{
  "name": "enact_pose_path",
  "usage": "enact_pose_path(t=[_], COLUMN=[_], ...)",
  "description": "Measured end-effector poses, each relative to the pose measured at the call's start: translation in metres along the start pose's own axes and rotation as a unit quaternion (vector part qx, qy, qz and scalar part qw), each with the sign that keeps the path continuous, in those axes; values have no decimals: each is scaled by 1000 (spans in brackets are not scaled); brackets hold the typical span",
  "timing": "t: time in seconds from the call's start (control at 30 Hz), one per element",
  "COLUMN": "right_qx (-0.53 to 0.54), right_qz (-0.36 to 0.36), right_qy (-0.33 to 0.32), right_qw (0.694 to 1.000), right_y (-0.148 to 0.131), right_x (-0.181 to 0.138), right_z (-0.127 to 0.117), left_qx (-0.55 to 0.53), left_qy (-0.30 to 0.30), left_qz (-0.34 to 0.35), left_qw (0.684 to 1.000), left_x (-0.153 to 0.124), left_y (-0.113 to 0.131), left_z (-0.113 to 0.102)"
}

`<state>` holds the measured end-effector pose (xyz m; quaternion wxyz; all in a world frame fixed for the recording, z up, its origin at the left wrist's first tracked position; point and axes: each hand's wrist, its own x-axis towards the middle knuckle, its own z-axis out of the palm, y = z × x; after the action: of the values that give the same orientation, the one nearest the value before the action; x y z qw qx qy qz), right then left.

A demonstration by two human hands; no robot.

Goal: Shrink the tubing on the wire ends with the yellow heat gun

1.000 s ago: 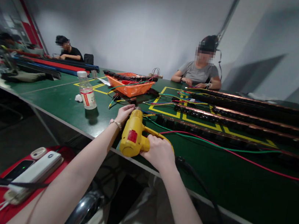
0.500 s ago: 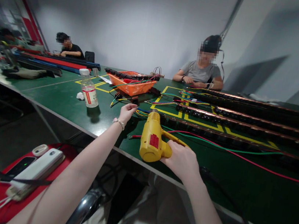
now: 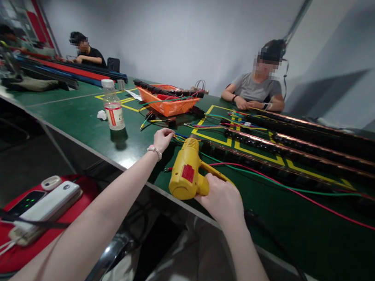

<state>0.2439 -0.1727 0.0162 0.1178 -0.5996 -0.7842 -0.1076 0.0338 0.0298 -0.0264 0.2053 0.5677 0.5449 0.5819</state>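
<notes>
My right hand (image 3: 221,198) is wrapped round the handle of a yellow heat gun (image 3: 183,168) with a red label. The gun's nozzle points away from me, close to the thin coloured wires (image 3: 180,138) at the end of a long dark bundle (image 3: 254,164). Left of the nozzle, my left hand (image 3: 162,139) is closed in a pinch at the tips of these wires. The fingertips partly hide what they hold. A red wire and a green wire (image 3: 272,182) run to the right behind the gun.
An orange basket (image 3: 169,107) holds another dark bundle. A water bottle (image 3: 114,114) stands on the green table (image 3: 72,113) at left. More long bundles (image 3: 311,154) lie at right. A person (image 3: 259,88) sits opposite; another person (image 3: 89,55) sits far left.
The heat gun has shifted slightly left and tilted a little, its nozzle staying near the wires. My left hand keeps its pinch with little movement. The view has moved slightly.
</notes>
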Motion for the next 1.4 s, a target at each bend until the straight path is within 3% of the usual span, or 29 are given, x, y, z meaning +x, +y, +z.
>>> enact_pose_path(t=[0.37, 0.63, 0.87, 1.2, 1.4], right_qx=[34, 46, 50, 13, 5], right_qz=[-28, -36, -36, 7, 12], right_qy=[12, 12, 10, -4, -3], right_qw=[999, 998, 998, 1000, 1000], right_y=[-29, -35, -26, 12, 16], right_x=[19, 22, 20, -1, -5], right_z=[9, 10, 10, -5, -4], left_qx=[-55, -109, -113, -123, -118], left_qy=[-26, -26, -28, -14, -3], left_qz=[-29, -54, -36, -19, -6], left_qw=[998, 992, 993, 992, 993], left_x=[3, 6, 4, 0, 1], left_y=[5, 3, 5, 9, 6], left_z=[-3, -6, -4, -2, 0])
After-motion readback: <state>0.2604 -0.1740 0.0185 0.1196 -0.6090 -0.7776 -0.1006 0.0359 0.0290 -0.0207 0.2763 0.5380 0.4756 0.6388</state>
